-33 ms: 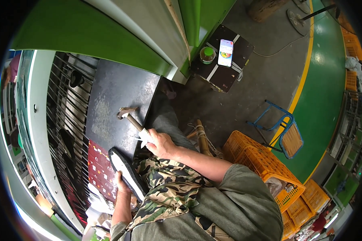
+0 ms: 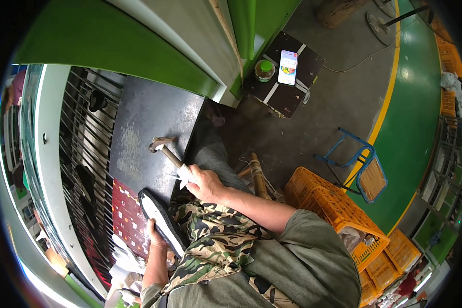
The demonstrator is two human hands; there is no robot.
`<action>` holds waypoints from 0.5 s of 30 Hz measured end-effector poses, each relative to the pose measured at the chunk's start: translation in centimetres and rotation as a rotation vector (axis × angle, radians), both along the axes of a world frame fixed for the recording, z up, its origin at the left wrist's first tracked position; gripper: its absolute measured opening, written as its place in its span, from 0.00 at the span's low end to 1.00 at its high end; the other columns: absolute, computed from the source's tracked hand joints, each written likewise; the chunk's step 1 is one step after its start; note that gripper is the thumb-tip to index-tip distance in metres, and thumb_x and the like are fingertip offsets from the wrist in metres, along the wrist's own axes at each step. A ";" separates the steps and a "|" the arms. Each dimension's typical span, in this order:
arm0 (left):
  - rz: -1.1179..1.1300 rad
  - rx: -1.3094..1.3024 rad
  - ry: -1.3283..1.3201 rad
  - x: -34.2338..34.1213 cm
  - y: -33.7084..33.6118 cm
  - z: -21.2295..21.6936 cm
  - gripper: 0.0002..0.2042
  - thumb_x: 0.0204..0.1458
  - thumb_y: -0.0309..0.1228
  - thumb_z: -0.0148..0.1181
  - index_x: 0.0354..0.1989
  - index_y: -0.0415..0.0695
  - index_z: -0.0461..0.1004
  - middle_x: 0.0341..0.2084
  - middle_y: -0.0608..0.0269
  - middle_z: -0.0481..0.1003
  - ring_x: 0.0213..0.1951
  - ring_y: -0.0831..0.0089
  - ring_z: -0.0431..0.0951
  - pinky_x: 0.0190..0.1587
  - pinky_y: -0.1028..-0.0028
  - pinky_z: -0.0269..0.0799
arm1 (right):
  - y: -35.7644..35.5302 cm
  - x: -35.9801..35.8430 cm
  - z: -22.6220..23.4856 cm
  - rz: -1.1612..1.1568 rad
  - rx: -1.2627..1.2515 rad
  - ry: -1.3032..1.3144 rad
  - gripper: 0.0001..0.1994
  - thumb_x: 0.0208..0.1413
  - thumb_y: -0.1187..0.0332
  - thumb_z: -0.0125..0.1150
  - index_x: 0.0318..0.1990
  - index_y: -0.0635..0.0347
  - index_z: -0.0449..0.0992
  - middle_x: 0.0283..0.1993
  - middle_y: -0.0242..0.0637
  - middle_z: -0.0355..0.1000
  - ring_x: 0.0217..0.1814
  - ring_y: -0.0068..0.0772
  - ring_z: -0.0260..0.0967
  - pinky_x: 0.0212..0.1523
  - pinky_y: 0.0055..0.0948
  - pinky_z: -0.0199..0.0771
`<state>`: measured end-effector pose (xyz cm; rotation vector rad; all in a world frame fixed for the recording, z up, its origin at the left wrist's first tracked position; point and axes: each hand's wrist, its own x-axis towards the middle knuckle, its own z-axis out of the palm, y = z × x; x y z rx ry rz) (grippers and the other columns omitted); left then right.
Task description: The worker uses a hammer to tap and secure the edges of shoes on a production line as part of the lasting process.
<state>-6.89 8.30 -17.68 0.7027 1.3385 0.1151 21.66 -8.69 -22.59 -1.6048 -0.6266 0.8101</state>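
Observation:
My right hand is closed round a hammer by its handle, where white wrapping shows at the grip. The hammer's head lies over the dark metal tabletop. In my left hand is a black shoe with its white sole turned up, held at its side close to my lap. Its toe points toward the table's near edge. A camouflage apron covers my lap beside the shoe. My left fingers are partly hidden by the shoe.
A maroon patterned sheet lies left of the shoe. Dark shoes rest on a barred rack at the left. A low stand ahead bears a phone and a green-lidded jar. Orange crates and a blue-framed chair stand at the right.

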 end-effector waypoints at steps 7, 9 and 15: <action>0.014 0.026 -0.015 1.4 -0.9 1.0 0.44 0.45 0.74 0.52 0.51 0.41 0.75 0.36 0.49 0.81 0.34 0.56 0.82 0.38 0.62 0.81 | -0.1 0.0 0.0 -0.013 0.000 -0.024 0.18 0.54 0.69 0.61 0.49 0.66 0.64 0.30 0.54 0.75 0.33 0.60 0.75 0.35 0.51 0.75; 0.017 0.040 0.000 2.1 -1.2 1.3 0.45 0.47 0.75 0.49 0.51 0.41 0.75 0.36 0.49 0.81 0.34 0.56 0.82 0.38 0.62 0.81 | -0.1 -0.1 0.1 -0.040 0.023 -0.020 0.15 0.54 0.69 0.62 0.43 0.63 0.63 0.26 0.52 0.73 0.31 0.60 0.75 0.33 0.53 0.74; 0.099 0.087 -0.007 0.6 -0.6 0.0 0.47 0.46 0.77 0.47 0.51 0.40 0.75 0.36 0.48 0.81 0.33 0.55 0.82 0.37 0.61 0.81 | 0.0 0.0 0.3 -0.022 0.001 -0.015 0.15 0.55 0.68 0.60 0.45 0.62 0.63 0.27 0.52 0.73 0.31 0.59 0.75 0.33 0.53 0.74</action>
